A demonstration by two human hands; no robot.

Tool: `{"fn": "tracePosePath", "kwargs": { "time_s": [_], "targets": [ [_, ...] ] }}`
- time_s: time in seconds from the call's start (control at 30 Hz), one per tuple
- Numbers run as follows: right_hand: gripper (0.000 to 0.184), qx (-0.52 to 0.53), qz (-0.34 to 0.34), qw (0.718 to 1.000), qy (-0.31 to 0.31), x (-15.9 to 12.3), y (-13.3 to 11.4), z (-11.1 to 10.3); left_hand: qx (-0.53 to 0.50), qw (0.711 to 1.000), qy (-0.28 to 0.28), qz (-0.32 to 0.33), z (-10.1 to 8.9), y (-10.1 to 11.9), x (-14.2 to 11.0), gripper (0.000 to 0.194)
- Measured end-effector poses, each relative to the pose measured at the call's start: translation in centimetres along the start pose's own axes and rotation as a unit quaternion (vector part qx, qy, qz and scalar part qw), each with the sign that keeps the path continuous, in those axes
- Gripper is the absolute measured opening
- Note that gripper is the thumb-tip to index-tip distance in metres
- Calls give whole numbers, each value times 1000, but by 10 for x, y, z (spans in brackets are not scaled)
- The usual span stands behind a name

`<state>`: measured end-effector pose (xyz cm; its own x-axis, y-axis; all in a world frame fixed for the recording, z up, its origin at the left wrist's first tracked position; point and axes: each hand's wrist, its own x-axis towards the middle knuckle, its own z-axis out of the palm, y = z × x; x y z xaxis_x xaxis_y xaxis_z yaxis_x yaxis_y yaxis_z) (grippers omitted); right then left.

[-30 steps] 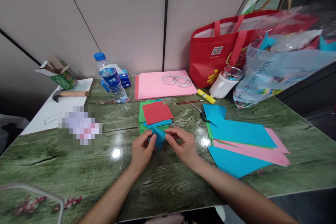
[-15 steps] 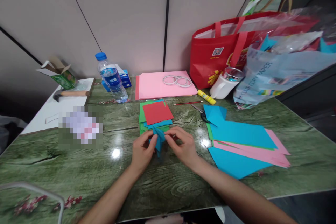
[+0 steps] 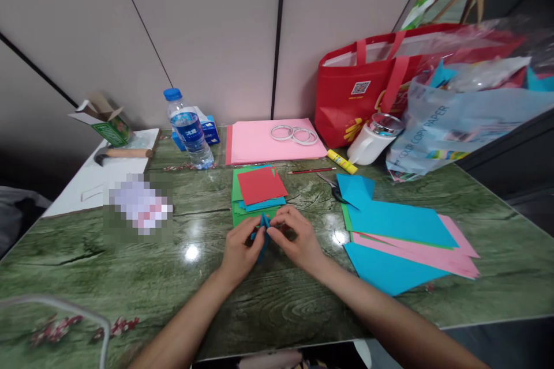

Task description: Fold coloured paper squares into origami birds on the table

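A small piece of folded blue paper (image 3: 264, 221) stands between my two hands, partly covered by the fingers. My left hand (image 3: 243, 244) pinches its left side between thumb and fingers. On the other side my right hand (image 3: 298, 237) has thumb and index finger closed on its upper right edge. Just beyond the hands lies a stack of square papers, a red sheet (image 3: 262, 185) on top with green sheets (image 3: 236, 189) and blue ones under it.
Right of the hands lie blue paper sheets (image 3: 402, 222), pink strips and scissors (image 3: 337, 191). Behind are a pencil (image 3: 312, 170), glue stick (image 3: 341, 161), mug (image 3: 373, 141), tape rolls (image 3: 282, 132) and red bag (image 3: 346, 104). A water bottle (image 3: 190, 132) and hammer (image 3: 125, 153) are left.
The folded blue paper has turned and looks narrower, with less of it showing. My fingers have drawn closer together around it. The whole view has shifted slightly.
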<state>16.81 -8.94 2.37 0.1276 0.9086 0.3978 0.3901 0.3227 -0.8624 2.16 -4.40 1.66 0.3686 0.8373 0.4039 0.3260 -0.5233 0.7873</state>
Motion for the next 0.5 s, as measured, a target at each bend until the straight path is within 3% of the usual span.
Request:
{"fn": "tracePosePath", "kwargs": {
  "time_s": [0.1,0.27,0.37,0.5],
  "targets": [
    [9,14,21,1000,13,2,0,-1,13,999,-23,20,1,1,-2,17],
    [4,56,57,997,13,3,2,-1,2,994,-108,25,3,4,-4,19],
    [8,100,93,991,-6,3,5,-1,-33,990,-131,-27,2,8,-3,21],
    [18,174,170,969,-47,4,11,2,-94,985,-86,-117,-2,10,3,22]
  ]
}}
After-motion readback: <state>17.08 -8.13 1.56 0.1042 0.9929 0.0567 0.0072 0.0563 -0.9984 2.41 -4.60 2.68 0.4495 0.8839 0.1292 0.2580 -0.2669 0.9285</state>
